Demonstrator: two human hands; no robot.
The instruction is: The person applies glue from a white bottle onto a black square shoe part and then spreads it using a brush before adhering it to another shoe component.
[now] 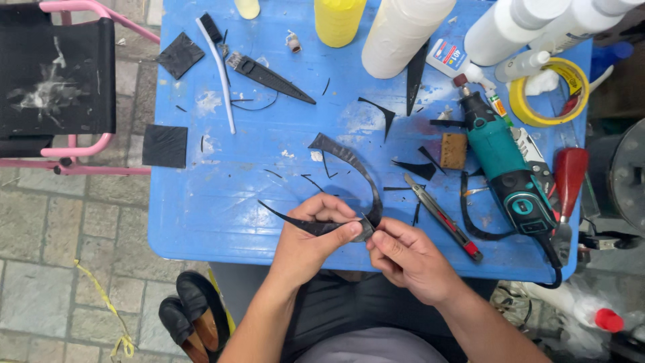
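Currently left hand (310,236) and right hand (403,259) both pinch a curved black rubber strip (349,161) over the blue bench (201,202) edge; offcuts (410,168) scattered, utility knife (443,218) idle, trimming seemingly unfinished.

Bare forearms — dark trousers, no sleeves

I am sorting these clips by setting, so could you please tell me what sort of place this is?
Probably an outdoor craft or repair stall: a blue table on paving, littered with black offcuts, a teal power tool, a utility knife and glue bottles.
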